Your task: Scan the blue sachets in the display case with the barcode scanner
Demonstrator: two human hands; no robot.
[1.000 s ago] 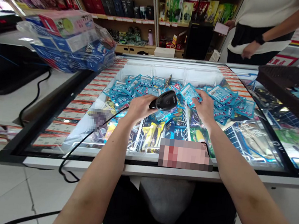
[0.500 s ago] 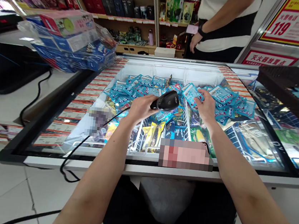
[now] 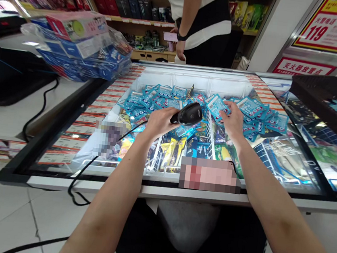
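My left hand [image 3: 162,122] is wrapped round the handle of a black barcode scanner [image 3: 190,113], whose head points to the right. Its cable [image 3: 129,131] trails down past my left forearm. Between the thumb and fingers of my right hand [image 3: 231,119] is a light-blue snack packet [image 3: 216,106], tilted with its printed face towards me. The scanner head is just left of this packet, apart from it. More blue packets [image 3: 159,96] lie heaped on the glass top to the left, and another heap [image 3: 253,112] spreads to the right of my right hand.
Beneath the glass top, a freezer [image 3: 137,188] holds wire baskets of wrapped goods. A blurred-out phone [image 3: 211,175] lies at the front edge. Plastic-wrapped boxes [image 3: 83,47] stand at left, a dark brown basket [image 3: 326,100] at right. Another person [image 3: 198,24] stands behind the freezer holding a phone.
The person behind the freezer has moved to the left. My hands, the scanner and the held packet have stayed almost in place.
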